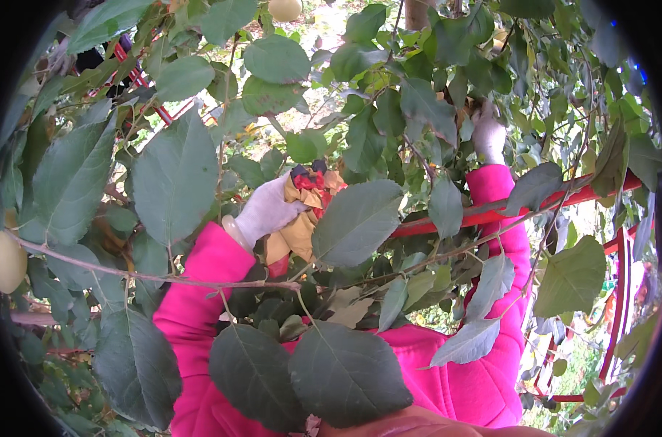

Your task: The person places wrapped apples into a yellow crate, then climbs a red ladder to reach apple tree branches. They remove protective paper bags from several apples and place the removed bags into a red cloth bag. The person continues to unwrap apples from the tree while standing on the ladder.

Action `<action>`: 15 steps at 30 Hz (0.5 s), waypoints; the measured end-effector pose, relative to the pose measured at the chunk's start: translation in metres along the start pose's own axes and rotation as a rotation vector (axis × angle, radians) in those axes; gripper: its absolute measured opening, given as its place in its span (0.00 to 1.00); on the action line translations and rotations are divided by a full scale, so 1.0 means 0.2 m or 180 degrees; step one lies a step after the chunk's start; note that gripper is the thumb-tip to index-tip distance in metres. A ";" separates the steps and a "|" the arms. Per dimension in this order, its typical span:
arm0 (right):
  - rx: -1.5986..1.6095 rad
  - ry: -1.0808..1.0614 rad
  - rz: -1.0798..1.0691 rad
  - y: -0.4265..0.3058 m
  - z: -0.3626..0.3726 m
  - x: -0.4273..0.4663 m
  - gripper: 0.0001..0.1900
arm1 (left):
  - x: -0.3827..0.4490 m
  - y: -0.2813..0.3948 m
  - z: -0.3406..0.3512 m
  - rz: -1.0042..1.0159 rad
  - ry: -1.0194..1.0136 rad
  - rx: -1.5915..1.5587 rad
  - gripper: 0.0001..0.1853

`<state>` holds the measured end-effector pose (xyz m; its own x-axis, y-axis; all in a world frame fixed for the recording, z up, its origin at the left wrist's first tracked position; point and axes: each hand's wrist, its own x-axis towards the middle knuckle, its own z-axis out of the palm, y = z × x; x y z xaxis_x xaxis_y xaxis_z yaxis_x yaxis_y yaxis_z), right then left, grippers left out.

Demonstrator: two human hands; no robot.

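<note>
My left hand, in a whitish glove with a pale bangle at the wrist, grips a bunch of crumpled paper bags. The bags are tan outside and show red and dark parts; a large leaf covers their right side. Farther out to the right, my right hand, also gloved, reaches up among the leaves. Its fingers are partly hidden beside a brownish thing too covered to make out, so its hold cannot be told. Both arms wear bright pink sleeves.
A thin branch with broad leaves crosses before my chest. Red metal bars run beneath my right arm. Pale fruits hang at the far left and top. A tree trunk stands beyond; more red-and-white metalwork is at right.
</note>
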<state>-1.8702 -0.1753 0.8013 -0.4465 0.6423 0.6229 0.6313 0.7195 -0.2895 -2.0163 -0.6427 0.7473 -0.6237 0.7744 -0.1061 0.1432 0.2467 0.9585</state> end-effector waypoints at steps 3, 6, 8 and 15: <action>0.0269 -0.0049 0.0271 0.02 0.01 0.04 0.18 | 0.06 -0.09 0.00 0.0532 0.0133 0.0207 0.26; 0.0708 0.0588 -0.0076 0.07 0.06 0.03 0.18 | 0.04 -0.04 0.01 0.0377 0.0009 0.0044 0.26; 0.0999 0.0144 -0.0096 0.00 0.02 0.00 0.18 | 0.00 -0.03 0.00 0.0236 -0.0016 -0.0061 0.26; 0.0850 -0.0248 -0.0818 -0.02 -0.02 -0.06 0.18 | 0.01 -0.04 0.00 0.0265 -0.0069 -0.0093 0.26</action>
<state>-1.8645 -0.1873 0.7976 -0.6223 0.4426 0.6456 0.3095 0.8967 -0.3165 -2.0186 -0.6423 0.7400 -0.5937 0.8041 -0.0313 0.1710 0.1641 0.9715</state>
